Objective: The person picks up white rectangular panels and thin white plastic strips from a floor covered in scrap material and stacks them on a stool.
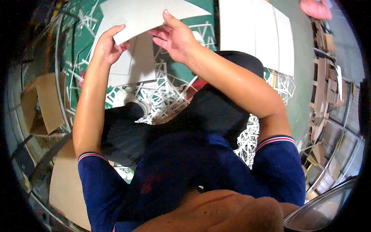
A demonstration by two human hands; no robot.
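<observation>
A thin white sheet (145,17) is held up in front of me, its near edge curving between my hands. My left hand (109,45) grips it near the lower left corner, thumb and fingers bent at the edge. On the right, my right hand (177,40) pinches the same edge, thumb on top and the other fingers underneath. Beneath the raised sheet lies another pale sheet (133,63) with thin lines on it, partly in shadow. Many narrow white offcut strips (166,91) are heaped between it and my black-clad legs.
Large white sheets (257,34) lie to the right. More strips are scattered on the green floor (79,46). An opened cardboard box (48,102) stands left, a brown board (69,189) lies behind it. Stacked cardboard (324,83) and a pink bundle (317,8) are far right.
</observation>
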